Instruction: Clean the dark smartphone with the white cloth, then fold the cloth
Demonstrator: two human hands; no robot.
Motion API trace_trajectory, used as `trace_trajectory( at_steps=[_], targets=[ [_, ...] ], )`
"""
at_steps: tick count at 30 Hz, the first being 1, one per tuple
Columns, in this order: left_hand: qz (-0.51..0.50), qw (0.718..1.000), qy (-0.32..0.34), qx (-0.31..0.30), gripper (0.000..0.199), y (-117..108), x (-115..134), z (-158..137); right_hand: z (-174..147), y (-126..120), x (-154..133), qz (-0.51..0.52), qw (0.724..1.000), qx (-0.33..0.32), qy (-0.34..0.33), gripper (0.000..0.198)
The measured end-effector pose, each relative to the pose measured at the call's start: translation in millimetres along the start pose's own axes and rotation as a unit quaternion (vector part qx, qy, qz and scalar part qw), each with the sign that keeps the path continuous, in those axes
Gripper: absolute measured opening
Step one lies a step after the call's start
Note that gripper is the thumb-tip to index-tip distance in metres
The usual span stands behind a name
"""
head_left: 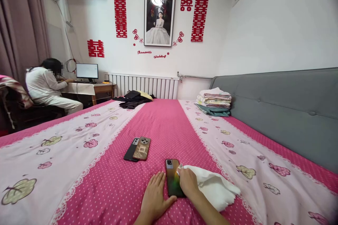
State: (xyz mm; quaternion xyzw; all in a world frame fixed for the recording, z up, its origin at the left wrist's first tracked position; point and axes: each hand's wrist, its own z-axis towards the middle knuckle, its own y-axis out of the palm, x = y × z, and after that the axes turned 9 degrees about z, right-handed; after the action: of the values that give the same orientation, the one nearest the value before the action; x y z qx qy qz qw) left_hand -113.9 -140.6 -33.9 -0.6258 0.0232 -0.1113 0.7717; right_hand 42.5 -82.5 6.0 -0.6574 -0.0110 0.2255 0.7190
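Nearest phone (172,181) is best braced by spread, empty left hand (155,195), wiped lightly with cloth (215,188) pinched in right hand (188,182).

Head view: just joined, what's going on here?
The right hand holds a white cloth against a phone lying camera side up on the bed. The left hand lies flat beside the phone, thumb at its lower edge. Two more phones overlap a bit farther up the bed, to the left. Another person sits at a desk across the room.
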Motion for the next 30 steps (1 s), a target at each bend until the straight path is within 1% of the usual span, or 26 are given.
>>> trace_trajectory(
  at_steps=[5,13,18,21,24,28,30],
  targets=[
    [0.002,1.0,0.002,0.002,0.088,1,-1,-1,-15,-4,-5,-0.007,1.0,-0.011,-0.009,0.041],
    [0.006,1.0,-0.004,0.007,0.089,2,-1,-1,-37,-10,-7,-0.02,0.999,-0.039,0.005,0.042],
    [0.004,1.0,0.0,0.018,0.087,4,-3,-2,-48,-22,-8,-0.022,0.997,-0.077,-0.008,0.038],
    [0.006,1.0,-0.002,0.02,0.087,6,-5,-2,-54,-26,-6,-0.026,0.995,-0.086,-0.038,0.036],
    [0.008,1.0,0.001,0.023,0.086,6,-5,-1,-56,-22,2,-0.024,0.993,-0.074,-0.09,0.031],
    [0.008,1.0,0.006,0.026,0.087,6,-4,-1,-53,-12,17,0.031,0.98,-0.064,-0.185,0.03],
    [0.008,1.0,0.008,0.027,0.088,7,-5,-1,-50,-9,20,0.062,0.973,-0.069,-0.209,0.031]
  ],
)
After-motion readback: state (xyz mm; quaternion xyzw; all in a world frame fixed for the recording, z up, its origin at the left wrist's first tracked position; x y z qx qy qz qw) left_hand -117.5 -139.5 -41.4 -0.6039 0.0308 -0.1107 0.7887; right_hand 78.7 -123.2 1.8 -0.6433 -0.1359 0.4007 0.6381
